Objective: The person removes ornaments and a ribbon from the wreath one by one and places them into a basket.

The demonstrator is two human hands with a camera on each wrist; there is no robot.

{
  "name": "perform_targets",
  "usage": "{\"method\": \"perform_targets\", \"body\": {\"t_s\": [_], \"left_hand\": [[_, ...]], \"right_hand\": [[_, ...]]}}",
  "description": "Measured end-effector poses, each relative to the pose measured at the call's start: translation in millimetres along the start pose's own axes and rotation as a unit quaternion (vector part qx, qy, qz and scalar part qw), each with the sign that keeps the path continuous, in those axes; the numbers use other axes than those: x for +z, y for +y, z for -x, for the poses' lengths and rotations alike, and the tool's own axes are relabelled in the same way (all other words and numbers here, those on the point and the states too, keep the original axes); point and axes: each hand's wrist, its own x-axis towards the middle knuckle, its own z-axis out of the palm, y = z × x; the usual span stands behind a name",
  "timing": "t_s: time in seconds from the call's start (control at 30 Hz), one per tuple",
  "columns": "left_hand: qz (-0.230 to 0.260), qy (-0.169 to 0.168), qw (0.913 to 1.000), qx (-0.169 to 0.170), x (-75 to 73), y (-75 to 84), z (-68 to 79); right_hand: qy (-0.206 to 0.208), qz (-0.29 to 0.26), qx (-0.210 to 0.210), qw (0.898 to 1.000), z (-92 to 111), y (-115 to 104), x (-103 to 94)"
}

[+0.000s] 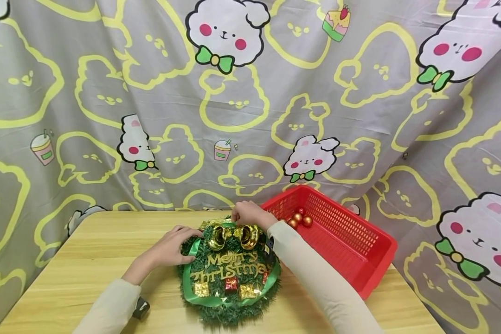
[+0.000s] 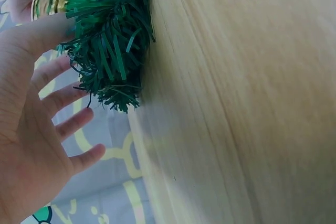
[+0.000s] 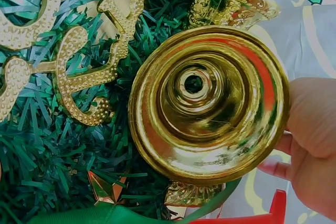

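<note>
A green tinsel Christmas wreath (image 1: 229, 315) lies on the table, with gold "Merry Christmas" lettering (image 1: 229, 266), small gift-box ornaments (image 1: 231, 284) and a green ribbon (image 1: 188, 278) round it. Two gold bells sit near its top; the right bell (image 3: 207, 103) faces the right wrist camera. My left hand (image 1: 173, 246) is at the wreath's left edge, thumb on the tinsel (image 2: 113, 40), the other fingers spread and fairly straight beside it. My right hand (image 1: 252, 215) bends down at the wreath's top, behind the right bell. Its fingertips are hidden, so what they touch does not show.
A red plastic basket (image 1: 355, 232) stands right of the wreath, behind my right forearm, with several gold and red balls (image 1: 307, 221) at its far left end. The wooden table (image 1: 87, 260) meets a patterned curtain (image 1: 171, 116) at the back.
</note>
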Motion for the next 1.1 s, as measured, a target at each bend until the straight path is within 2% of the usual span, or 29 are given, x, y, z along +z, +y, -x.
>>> {"method": "perform_targets", "body": {"t_s": [0.4,0.8,1.1], "left_hand": [[0.001,0.004,1.0000,0.008,1.1,-1.8,1.4],[0.003,0.011,0.9998,0.014,0.4,0.5,1.7],[0.002,0.013,0.9999,0.010,1.6,-0.6,1.6]], "right_hand": [[0.041,0.021,-0.043,0.998,-2.4,-5.8,-0.9],[0.091,0.022,-0.042,0.995,-6.3,-21.7,-9.1],[0.107,-0.039,-0.032,0.993,-6.3,-23.4,-20.2]]}}
